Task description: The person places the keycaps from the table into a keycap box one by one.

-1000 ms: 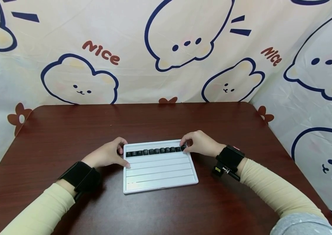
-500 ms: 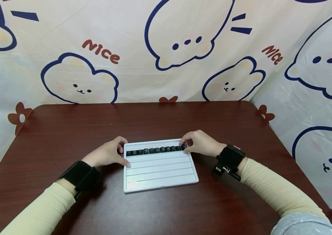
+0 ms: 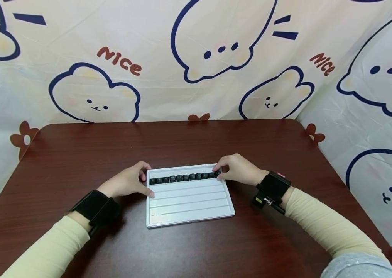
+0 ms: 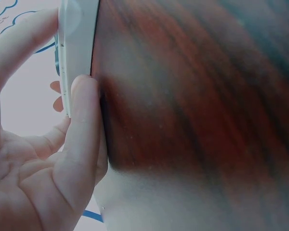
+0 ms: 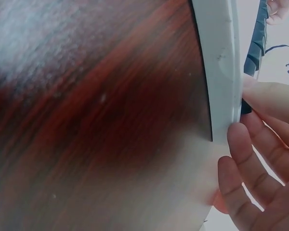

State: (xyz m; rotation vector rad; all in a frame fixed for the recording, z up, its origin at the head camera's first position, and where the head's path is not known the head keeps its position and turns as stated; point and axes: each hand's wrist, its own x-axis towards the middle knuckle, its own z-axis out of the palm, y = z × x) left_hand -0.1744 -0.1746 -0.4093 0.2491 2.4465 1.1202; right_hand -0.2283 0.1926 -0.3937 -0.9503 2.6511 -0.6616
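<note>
A white ridged tray [image 3: 190, 202] lies on the brown table, with a row of black keycaps [image 3: 186, 178] along its second slot from the back. On its left side my left hand [image 3: 126, 181] grips the edge, thumb on the near part and fingers at the back corner. The left wrist view shows the tray's white side wall [image 4: 79, 45] against that hand's fingers. At the row's right end my right hand [image 3: 240, 170] pinches the last keycap [image 5: 246, 107] between thumb and index finger. That keycap is mostly hidden by the fingers.
The dark wood table [image 3: 168, 143] extends around the tray on all sides. Behind it and at the right hangs a pale cloth [image 3: 168, 96] with cartoon prints. Each wrist wears a black strap [image 3: 97, 208]; the right one carries a small device.
Both hands keep the same hold on the tray and the keycap. The whole view shifts only very slightly.
</note>
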